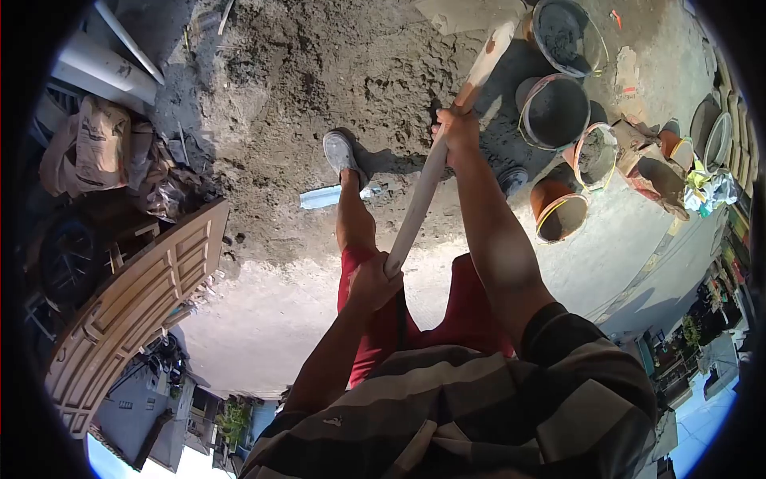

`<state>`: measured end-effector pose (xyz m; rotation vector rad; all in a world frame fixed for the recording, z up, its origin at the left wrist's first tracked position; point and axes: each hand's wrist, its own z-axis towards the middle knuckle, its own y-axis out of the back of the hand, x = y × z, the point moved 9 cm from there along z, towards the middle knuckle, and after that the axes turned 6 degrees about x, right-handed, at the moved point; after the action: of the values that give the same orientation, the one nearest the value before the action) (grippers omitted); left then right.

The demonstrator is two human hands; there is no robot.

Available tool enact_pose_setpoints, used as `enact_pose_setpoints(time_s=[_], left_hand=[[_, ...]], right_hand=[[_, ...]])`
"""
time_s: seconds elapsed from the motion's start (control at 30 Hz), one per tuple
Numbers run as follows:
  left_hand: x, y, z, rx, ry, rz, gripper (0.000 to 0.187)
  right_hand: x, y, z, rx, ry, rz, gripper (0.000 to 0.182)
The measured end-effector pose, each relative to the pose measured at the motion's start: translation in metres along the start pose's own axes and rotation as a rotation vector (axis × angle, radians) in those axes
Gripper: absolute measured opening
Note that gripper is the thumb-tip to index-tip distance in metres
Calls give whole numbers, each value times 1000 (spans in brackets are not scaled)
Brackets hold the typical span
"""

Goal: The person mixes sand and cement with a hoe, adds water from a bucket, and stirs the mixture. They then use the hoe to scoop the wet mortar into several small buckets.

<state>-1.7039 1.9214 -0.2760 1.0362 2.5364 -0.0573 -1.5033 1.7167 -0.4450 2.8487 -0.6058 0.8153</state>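
Both my hands grip the long wooden handle of a hoe [423,188], slanted from my lap up to the right. My left hand [373,283] is closed around its near end, just above my left thigh. Farther along, my right hand [457,132] wraps the shaft, where the wood turns darker and stained. At the top edge of the view the hoe's broad flat blade [463,14] is partly cut off. Beneath the shaft spreads rough, grey-brown wet mortar [311,88]. My shoes stand on or beside it, and a pale blue strip lies by my left foot.
Mortar buckets [556,112] and several other pails stand at the right, along with an opened paper sack [654,180]. On the left are a wooden door panel [144,295], cement bags [100,148], white pipes [104,68] and a wheel.
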Motion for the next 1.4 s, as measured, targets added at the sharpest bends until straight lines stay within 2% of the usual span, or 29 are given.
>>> enact_pose_setpoints(time_s=[0.1,0.13,0.17,0.23,0.3,0.37,0.43,0.47,0.53,0.6,0.63,0.67,0.7,0.83,0.87,0.93,0.97,1.0,1.03,1.1,1.23,1.3,1.33,1.37,1.4], left_hand=[[-65,-5,52,-27,-178,-145,33],[-80,-8,55,-49,-187,-181,36],[-77,-18,52,-19,-150,-260,34],[-54,-42,37,34,-78,-429,38],[-14,-67,6,73,37,-496,46],[10,-73,-33,96,137,-509,47],[0,-69,-56,100,161,-450,48],[-3,-69,-62,100,184,-403,49],[-10,-68,-67,82,174,-394,50],[-33,-63,-66,189,244,-417,57],[-41,-66,-71,195,251,-414,57],[-65,-52,-69,78,48,-323,57],[-95,-36,-65,-50,-170,-226,60],[-185,-6,-67,-7,-257,-351,67],[-221,-9,-78,130,-290,-402,65],[-266,-21,-110,288,-325,-462,64],[-294,-26,-123,356,-450,-379,61],[-318,-32,-140,423,-567,-297,58],[-332,-34,-153,427,-583,-298,58],[-373,-33,-190,410,-865,-240,62],[-395,-34,-248,653,-877,-239,61],[-386,-24,-261,711,-862,-209,61],[-377,-19,-266,761,-844,-172,61],[-359,-16,-263,821,-762,-47,68],[-346,-3,-254,736,-805,-52,73]], right_hand=[[65,7,87,-42,176,-422,23],[67,8,107,-41,175,-425,23],[47,8,126,-4,-8,-651,44],[3,5,129,103,-124,-1084,67],[-77,-2,123,264,-60,-1410,73],[-159,-3,113,361,9,-1656,59],[-164,-4,63,358,90,-1786,44],[-124,0,25,193,-14,-1422,47],[-106,13,5,48,-124,-1041,51],[-128,12,25,256,-373,-677,51],[-133,14,30,240,-477,-371,44],[-123,14,34,226,-543,-246,38],[-107,8,37,255,-509,-189,35],[-67,25,44,302,-481,25,30],[-53,42,44,291,-484,18,30],[-24,60,28,550,-498,-41,23],[7,67,12,649,-268,135,15],[24,83,-1,644,-251,125,15],[39,98,-19,597,-333,206,13],[57,131,-48,508,-442,365,11],[115,185,-110,553,-306,303,13],[147,208,-141,297,-163,362,12],[146,210,-149,297,-162,363,12],[151,221,-150,212,-98,389,12],[158,228,-146,130,-34,415,13]])
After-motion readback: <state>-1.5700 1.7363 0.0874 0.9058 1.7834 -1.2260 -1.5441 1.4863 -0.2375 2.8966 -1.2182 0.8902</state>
